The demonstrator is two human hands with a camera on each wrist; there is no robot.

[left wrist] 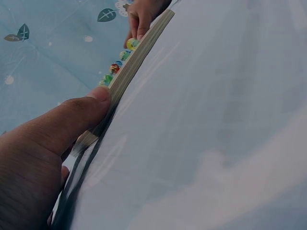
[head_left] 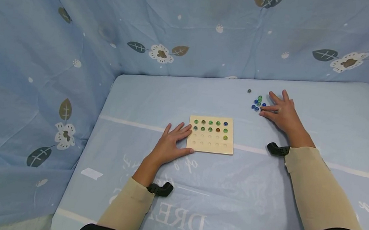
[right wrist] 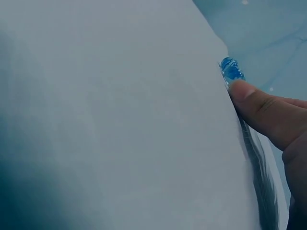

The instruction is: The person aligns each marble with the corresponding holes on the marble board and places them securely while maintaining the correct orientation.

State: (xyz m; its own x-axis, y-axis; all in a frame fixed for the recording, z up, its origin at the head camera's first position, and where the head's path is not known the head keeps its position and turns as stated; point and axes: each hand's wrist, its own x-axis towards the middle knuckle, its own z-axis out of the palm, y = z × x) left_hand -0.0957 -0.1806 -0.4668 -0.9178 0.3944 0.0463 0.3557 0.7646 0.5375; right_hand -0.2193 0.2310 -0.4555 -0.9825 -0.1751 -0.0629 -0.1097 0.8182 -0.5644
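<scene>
Loose marbles (head_left: 256,101), upper right, lie by the right hand (head_left: 283,113), pinch unclear; the splayed left hand (head_left: 171,144) touches the central board (head_left: 213,140).

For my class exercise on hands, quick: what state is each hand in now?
Left hand: open, touching the left edge of the wooden board.
Right hand: fingertips at the loose marbles; cannot tell whether it pinches one.

Pale blue table cover (head_left: 246,198), white stripe (head_left: 359,172) across it left to right, white lettering (head_left: 181,218) on near side. Small white patch (head_left: 91,173) at left. Blue fabric (head_left: 215,7) along far and left sides, printed with white flowers (head_left: 161,54), leaves (head_left: 136,47).
</scene>
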